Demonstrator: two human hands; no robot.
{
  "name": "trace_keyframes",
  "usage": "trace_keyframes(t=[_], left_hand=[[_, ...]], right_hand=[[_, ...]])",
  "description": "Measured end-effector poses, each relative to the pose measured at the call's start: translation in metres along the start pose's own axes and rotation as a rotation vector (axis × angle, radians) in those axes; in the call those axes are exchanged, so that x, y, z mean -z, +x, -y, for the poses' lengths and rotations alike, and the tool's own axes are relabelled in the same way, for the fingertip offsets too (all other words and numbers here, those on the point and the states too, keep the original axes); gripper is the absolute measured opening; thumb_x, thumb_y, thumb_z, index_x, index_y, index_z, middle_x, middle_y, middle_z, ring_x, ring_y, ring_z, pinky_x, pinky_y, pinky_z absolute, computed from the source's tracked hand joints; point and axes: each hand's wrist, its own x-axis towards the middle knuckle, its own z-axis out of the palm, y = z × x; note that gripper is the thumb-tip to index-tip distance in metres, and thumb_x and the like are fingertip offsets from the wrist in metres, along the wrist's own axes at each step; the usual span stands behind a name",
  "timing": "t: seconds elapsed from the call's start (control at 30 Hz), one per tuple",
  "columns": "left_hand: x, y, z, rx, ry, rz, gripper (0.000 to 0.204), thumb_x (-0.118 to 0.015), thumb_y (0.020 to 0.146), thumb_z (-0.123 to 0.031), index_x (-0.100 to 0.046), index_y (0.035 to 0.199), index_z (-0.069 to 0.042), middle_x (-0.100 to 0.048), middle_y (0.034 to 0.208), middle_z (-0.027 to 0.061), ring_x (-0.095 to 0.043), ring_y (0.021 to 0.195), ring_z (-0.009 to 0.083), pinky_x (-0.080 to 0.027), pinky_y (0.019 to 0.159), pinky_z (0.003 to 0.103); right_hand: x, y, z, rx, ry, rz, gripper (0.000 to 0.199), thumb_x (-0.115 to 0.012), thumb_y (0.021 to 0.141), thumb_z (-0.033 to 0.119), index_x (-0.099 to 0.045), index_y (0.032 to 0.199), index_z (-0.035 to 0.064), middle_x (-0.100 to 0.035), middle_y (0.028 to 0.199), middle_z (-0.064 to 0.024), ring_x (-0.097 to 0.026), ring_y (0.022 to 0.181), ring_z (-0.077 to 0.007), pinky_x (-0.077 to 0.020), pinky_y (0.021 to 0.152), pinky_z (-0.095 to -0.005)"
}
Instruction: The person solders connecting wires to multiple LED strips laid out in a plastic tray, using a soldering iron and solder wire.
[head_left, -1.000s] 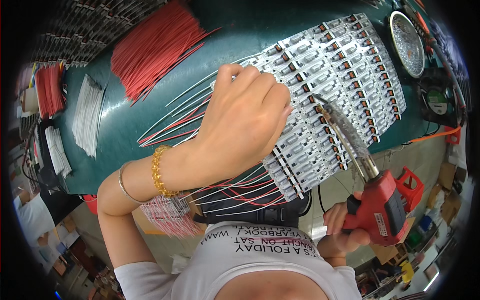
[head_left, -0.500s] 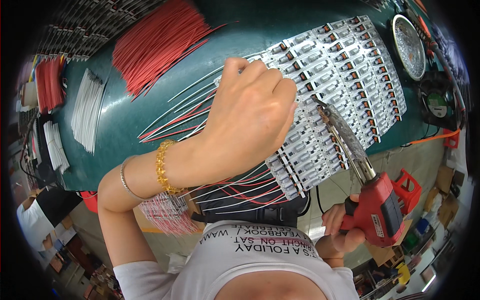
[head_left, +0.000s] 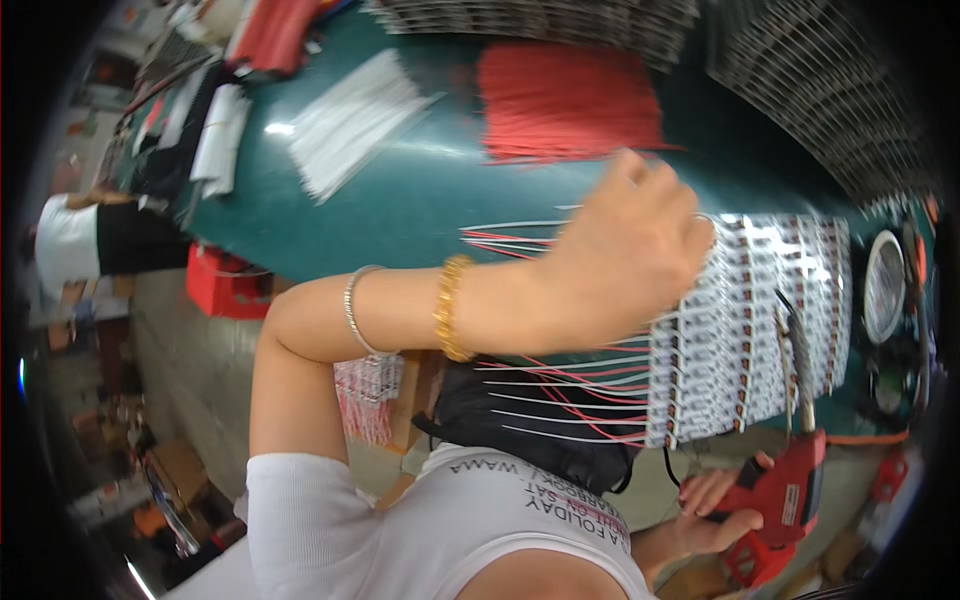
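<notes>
My left hand [head_left: 630, 245] is closed, fingers curled down, over the left side of a panel of small circuit boards [head_left: 745, 350]. The back of the hand hides whatever its fingers pinch. Red and white wires [head_left: 570, 390] stick out leftward from the panel's near left edge, below my forearm. Low at the right, my right hand [head_left: 715, 505] is wrapped round the handle of a red soldering gun [head_left: 800, 490]. Its metal tip [head_left: 783, 297] points away from me, over the panel's right half; I cannot tell whether it touches.
Beyond my left hand lie loose red wires [head_left: 565, 105] and, farther left, white wires [head_left: 360, 115] on the green table [head_left: 400, 215]. Stacked panels [head_left: 830, 90] stand at the far right. A round metal dish [head_left: 884, 285] sits right of the boards.
The whole view has swung left, so table and panel appear farther right. My left hand stays closed by the panel's left side. The soldering gun remains in my right hand.
</notes>
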Motion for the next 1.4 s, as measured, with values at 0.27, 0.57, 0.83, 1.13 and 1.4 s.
trace_keyframes(t=[0.27, 0.57, 0.83, 1.13, 1.4], left_hand=[[0.071, -0.101, 0.136, 0.557, 0.729, 0.235, 0.018, -0.064, 0.071, -0.013, -0.061, 0.086, -0.004, -0.059, 0.081, 0.0105, -0.055, 0.083, 0.0269, -0.041, 0.073, 0.039], [0.077, -0.107, 0.146, 0.643, 0.561, 0.028, 0.009, -0.066, 0.076, -0.016, -0.067, 0.075, -0.006, -0.064, 0.069, 0.0100, -0.058, 0.074, 0.0291, -0.044, 0.069, 0.038], [0.085, -0.096, 0.132, 0.538, 0.335, -0.236, 0.011, -0.067, 0.079, -0.014, -0.065, 0.082, -0.004, -0.064, 0.070, 0.0077, -0.058, 0.066, 0.0230, -0.045, 0.066, 0.030], [0.055, -0.039, 0.026, 0.613, -0.594, -0.105, 0.010, -0.066, 0.081, -0.007, -0.063, 0.078, 0.001, -0.061, 0.067, 0.0017, -0.051, 0.062, 0.0056, -0.038, 0.058, 0.021], [-0.009, 0.008, -0.041, 0.109, -0.432, 0.018, 0.012, -0.070, 0.074, -0.006, -0.059, 0.070, -0.003, -0.058, 0.067, 0.0046, -0.051, 0.061, 0.0185, -0.036, 0.071, 0.031]], right_hand=[[-0.005, 0.005, 0.001, 0.020, -0.079, -0.097, 0.068, -0.048, 0.090, 0.050, -0.030, 0.127, -0.0045, -0.036, 0.049, -0.0014, -0.033, 0.032, -0.0105, -0.0353, 0.033, -0.0238], [-0.007, 0.000, 0.003, 0.019, -0.076, -0.084, 0.068, -0.049, 0.090, 0.050, -0.032, 0.126, -0.0050, -0.037, 0.049, -0.0014, -0.033, 0.032, -0.0101, -0.0354, 0.033, -0.0239], [0.000, -0.004, 0.003, 0.032, -0.088, -0.123, 0.067, -0.048, 0.091, 0.050, -0.034, 0.125, -0.0054, -0.037, 0.049, -0.0011, -0.033, 0.032, -0.0098, -0.0339, 0.033, -0.0231], [0.008, -0.018, 0.006, -0.036, -0.029, -0.089, 0.076, -0.049, 0.087, 0.058, -0.031, 0.127, -0.0044, -0.039, 0.051, 0.0005, -0.037, 0.036, -0.0109, -0.0375, 0.039, -0.0252], [0.011, -0.039, 0.015, -0.157, -0.132, -0.190, 0.095, -0.058, 0.072, 0.070, -0.034, 0.127, -0.0034, -0.043, 0.049, 0.0001, -0.043, 0.041, -0.0121, -0.0358, 0.042, -0.0268]])
